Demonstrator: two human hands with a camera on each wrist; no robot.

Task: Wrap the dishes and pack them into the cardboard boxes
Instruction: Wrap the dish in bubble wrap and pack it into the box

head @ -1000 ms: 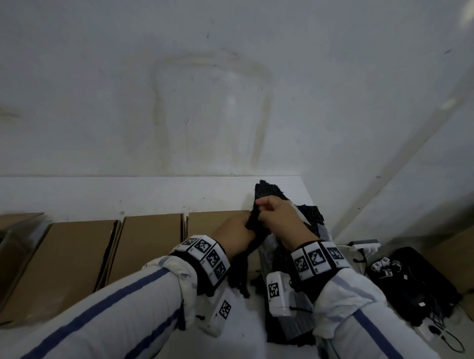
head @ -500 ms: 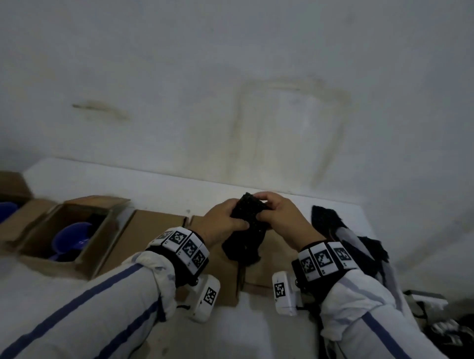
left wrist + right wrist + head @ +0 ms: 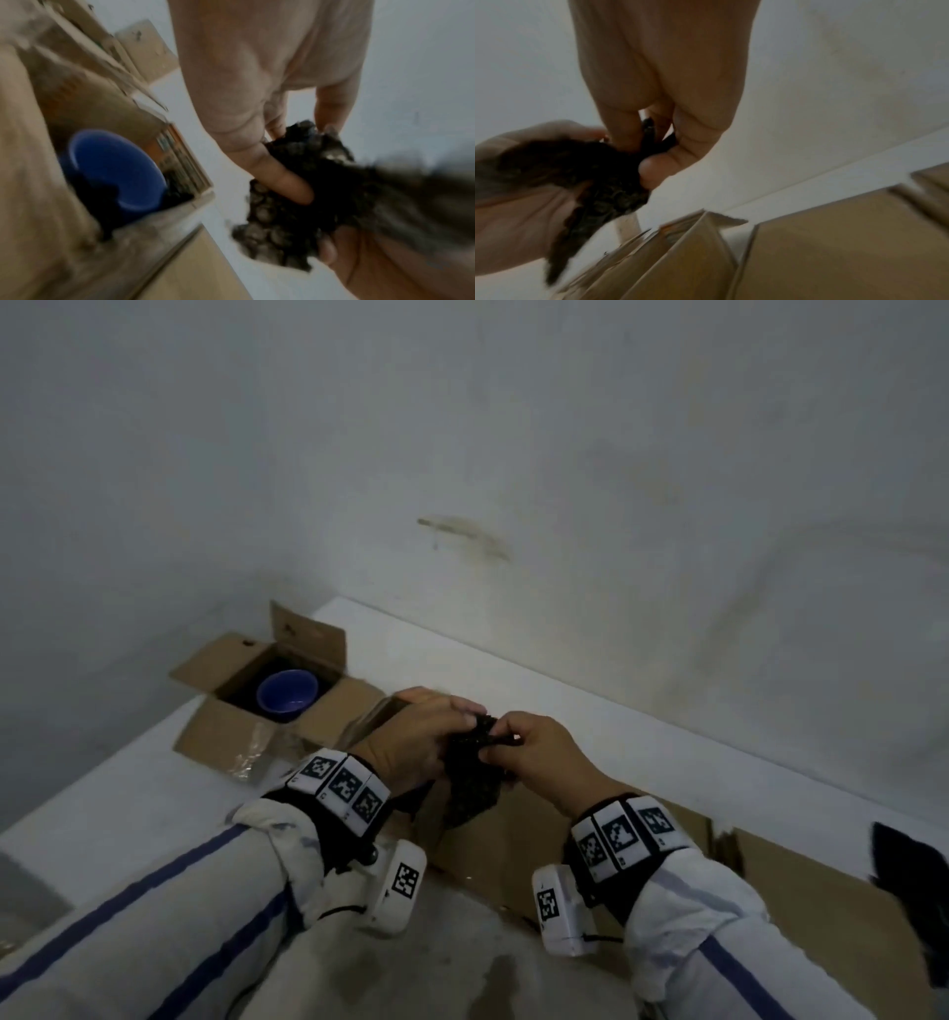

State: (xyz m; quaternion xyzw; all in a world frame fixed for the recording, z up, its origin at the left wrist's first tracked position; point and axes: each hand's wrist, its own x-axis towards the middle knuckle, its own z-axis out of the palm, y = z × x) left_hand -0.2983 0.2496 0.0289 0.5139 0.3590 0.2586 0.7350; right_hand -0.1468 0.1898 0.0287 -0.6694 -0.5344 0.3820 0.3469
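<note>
A crumpled piece of black bubble wrap [image 3: 473, 785] hangs between both hands above the flattened cardboard. My left hand [image 3: 411, 742] grips its left side, thumb pressed into it. My right hand [image 3: 534, 752] pinches its top edge. The left wrist view shows the wrap [image 3: 295, 205] bunched under the left thumb. In the right wrist view the wrap [image 3: 603, 172] is pinched between the right thumb and fingers. To the left stands an open cardboard box [image 3: 308, 634] with a blue bowl [image 3: 287, 693] in it; the bowl [image 3: 115, 168] sits on dark wrap there.
Flattened cardboard boxes [image 3: 796, 891] lie in a row along the white table [image 3: 128, 814], under and right of the hands. More black wrap [image 3: 914, 875] lies at the far right edge. A grey wall runs close behind the table.
Both hands lifted the black wrap off the pile at the right and carried it leftwards. The view swung left, bringing the open box with the blue bowl into sight.
</note>
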